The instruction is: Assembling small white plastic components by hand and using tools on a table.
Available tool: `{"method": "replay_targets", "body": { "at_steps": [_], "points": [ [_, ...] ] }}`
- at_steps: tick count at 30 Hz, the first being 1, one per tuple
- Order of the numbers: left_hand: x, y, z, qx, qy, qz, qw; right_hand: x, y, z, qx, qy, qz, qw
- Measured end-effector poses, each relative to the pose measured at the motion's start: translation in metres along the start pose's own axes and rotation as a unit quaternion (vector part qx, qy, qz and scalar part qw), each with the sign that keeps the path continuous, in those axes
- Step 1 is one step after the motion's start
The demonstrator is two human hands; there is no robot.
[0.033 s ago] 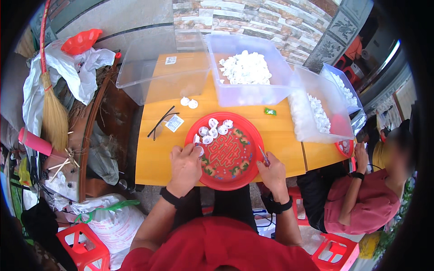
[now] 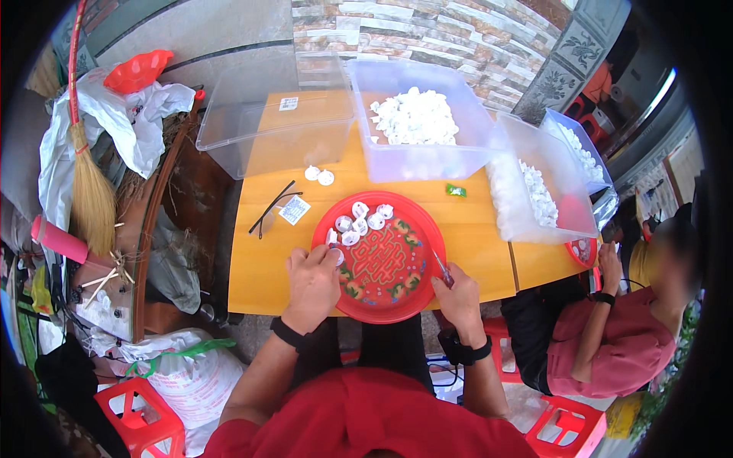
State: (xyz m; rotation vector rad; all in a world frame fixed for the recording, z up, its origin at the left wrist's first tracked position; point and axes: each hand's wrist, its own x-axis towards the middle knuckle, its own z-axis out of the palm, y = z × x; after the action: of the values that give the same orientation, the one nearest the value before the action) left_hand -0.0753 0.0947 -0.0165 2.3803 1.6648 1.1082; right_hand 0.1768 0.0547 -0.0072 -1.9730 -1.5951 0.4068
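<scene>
The left grip (image 2: 313, 282) pinches a white piece (image 2: 340, 258); to its right, the right grip (image 2: 460, 296) clasps a slim tool (image 2: 442, 269) slanting far-left.

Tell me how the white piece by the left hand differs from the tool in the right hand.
The white piece is small and rounded; the slim tool is long and narrow. The white piece is pale, while the slim tool has a grey metal shaft. The white piece sits at the fingertips of the left hand; the slim tool is gripped in the right hand. Both are at the red tray.
</scene>
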Motion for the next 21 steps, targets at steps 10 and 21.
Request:
{"method": "replay_targets", "body": {
  "at_steps": [10, 21],
  "points": [
    [-0.007, 0.006, 0.004, -0.055, 0.016, -0.012, 0.998, -0.023, -0.008, 0.01, 0.203, -0.051, 0.098, 0.973],
    [-0.015, 0.03, -0.024, -0.447, 0.0, -0.256, 0.857, 0.01, -0.106, -0.074, 0.048, 0.154, -0.301, 0.94]
  ]
}}
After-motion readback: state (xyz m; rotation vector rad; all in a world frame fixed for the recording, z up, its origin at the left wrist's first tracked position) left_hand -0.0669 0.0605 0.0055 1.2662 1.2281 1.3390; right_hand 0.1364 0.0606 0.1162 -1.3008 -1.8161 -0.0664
